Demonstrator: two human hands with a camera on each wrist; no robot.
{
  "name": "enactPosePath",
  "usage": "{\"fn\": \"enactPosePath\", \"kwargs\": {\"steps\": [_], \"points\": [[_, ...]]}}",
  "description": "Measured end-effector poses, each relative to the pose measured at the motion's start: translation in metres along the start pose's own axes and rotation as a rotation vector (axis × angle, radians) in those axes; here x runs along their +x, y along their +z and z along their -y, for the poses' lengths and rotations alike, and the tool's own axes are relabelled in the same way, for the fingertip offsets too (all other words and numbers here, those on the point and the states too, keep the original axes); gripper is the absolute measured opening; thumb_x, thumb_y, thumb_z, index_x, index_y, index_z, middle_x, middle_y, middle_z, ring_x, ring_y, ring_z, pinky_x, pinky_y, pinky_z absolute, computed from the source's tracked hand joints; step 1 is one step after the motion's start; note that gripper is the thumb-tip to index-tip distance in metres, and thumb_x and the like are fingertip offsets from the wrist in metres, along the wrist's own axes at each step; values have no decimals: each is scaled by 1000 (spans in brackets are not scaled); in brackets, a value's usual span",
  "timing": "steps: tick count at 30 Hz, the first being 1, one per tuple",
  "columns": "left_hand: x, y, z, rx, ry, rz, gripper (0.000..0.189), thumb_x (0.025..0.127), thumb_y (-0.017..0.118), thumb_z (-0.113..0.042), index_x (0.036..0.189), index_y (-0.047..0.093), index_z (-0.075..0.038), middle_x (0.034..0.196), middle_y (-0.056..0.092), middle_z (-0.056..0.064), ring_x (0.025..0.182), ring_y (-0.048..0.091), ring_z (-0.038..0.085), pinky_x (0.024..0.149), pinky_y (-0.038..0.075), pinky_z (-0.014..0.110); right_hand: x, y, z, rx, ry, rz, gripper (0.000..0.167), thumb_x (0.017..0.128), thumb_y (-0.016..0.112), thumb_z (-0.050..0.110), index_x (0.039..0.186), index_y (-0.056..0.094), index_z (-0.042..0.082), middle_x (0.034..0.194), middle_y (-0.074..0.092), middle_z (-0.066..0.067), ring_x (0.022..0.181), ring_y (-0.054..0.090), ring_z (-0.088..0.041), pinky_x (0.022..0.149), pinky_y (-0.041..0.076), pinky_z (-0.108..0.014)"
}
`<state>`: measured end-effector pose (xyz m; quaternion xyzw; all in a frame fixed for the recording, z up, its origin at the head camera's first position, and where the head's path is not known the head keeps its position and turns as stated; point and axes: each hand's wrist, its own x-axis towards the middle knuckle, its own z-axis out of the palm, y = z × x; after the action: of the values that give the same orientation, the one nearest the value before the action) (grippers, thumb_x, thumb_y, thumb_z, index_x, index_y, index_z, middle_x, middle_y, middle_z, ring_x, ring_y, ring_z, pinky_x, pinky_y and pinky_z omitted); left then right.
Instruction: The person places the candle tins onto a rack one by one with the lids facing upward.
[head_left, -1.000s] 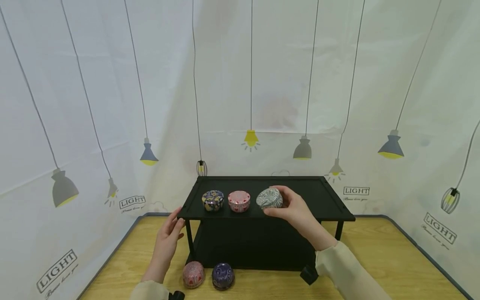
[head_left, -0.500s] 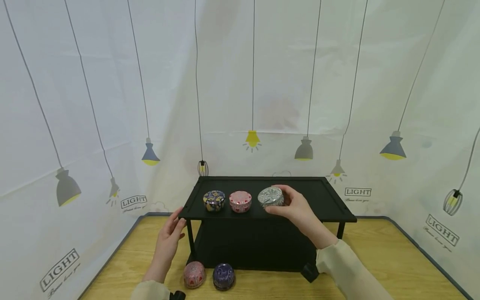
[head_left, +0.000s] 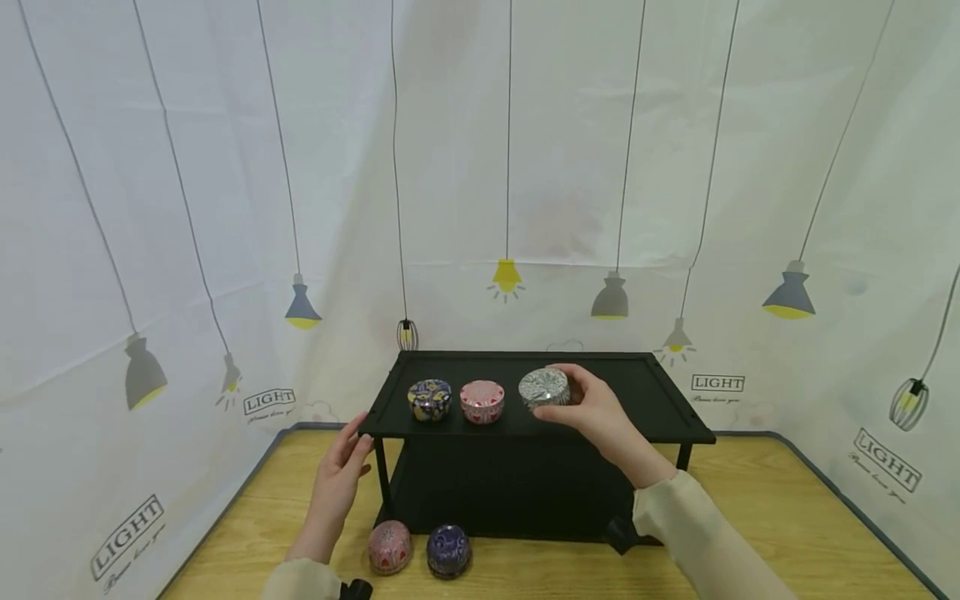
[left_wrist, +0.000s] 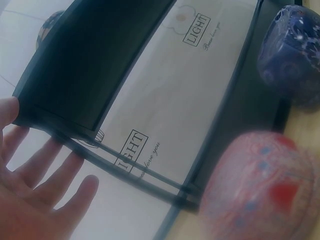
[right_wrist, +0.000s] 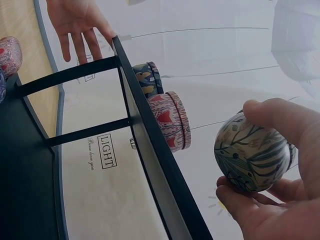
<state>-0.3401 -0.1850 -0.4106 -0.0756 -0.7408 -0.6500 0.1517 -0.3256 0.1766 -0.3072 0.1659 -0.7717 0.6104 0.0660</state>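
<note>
Lifted slightly since before, one grey tin point(head_left: 544, 389) gripped by right hand point(head_left: 596, 410), two (blue tin point(head_left: 430, 401), pink tin point(head_left: 482, 402)) beside it, two, rosy tin point(head_left: 390, 547) and purple tin point(head_left: 449, 551), near spread-fingered left hand point(head_left: 339, 477)

I see soft, even light, faint diagonal shading on the lamp-printed backdrop point(head_left: 450, 192) at left, a glint on the leaf-patterned tin point(head_left: 544, 388), my left-wrist view hazy, near pink tin point(left_wrist: 255, 200) blurred, lens-bowed black shelf point(left_wrist: 95, 60)
</note>
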Motion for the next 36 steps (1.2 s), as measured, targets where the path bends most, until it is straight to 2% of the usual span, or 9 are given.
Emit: {"fn": "enactPosePath", "kwargs": {"steps": [10,22,36], "points": [[-1,0,0,13,9,2,50,102,50,-33,149,40,-17,146,42,19,127,46,36,97,40,54,2,0,-2,-20,21,-8,66,81,78,11,139,47,4,124,55,-15,103,60,-22,82,52,-32],[-1,-1,1,27,7,-5,52,102,50,-36,149,40,-18,147,41,19,127,46,34,97,41,53,8,-3,-5,-171,33,-47,68,80,81,23,138,51,8,119,59,-10,102,55,-23,81,48,-38],[-2,0,-1,22,8,-3,51,101,50,-37,149,40,-19,147,40,18,128,45,34,97,41,53,14,-5,-10,-184,29,-29,66,78,83,22,135,53,7,115,60,-10,98,57,-23,79,50,-35]]}}
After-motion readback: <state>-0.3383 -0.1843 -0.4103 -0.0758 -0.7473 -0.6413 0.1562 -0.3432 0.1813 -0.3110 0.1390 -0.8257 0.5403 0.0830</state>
